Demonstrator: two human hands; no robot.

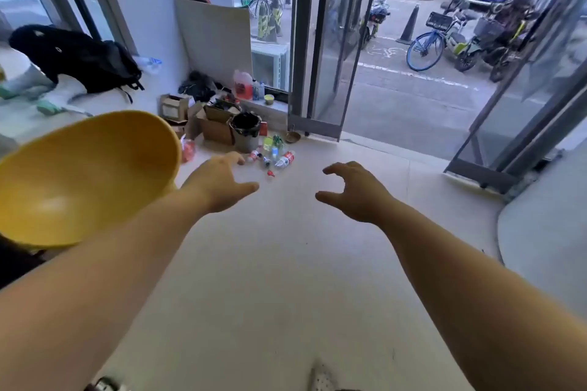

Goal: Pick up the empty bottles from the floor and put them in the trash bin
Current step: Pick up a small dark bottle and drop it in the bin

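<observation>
Several empty plastic bottles lie on the pale floor near the doorway: one with a red label [285,159], a green one [278,140], a smaller one [254,155] and a red cap [270,173]. Just behind them stands a grey trash bin [245,132] lined with a black bag. My left hand [222,182] and my right hand [352,190] are stretched out in front of me, both empty with fingers spread, well short of the bottles.
A yellow bowl-shaped chair [82,174] is close on my left. Cardboard boxes [216,125] sit beside the bin. A black backpack [85,63] rests on the window ledge. The glass door [320,41] stands open onto a street with bicycles [435,41].
</observation>
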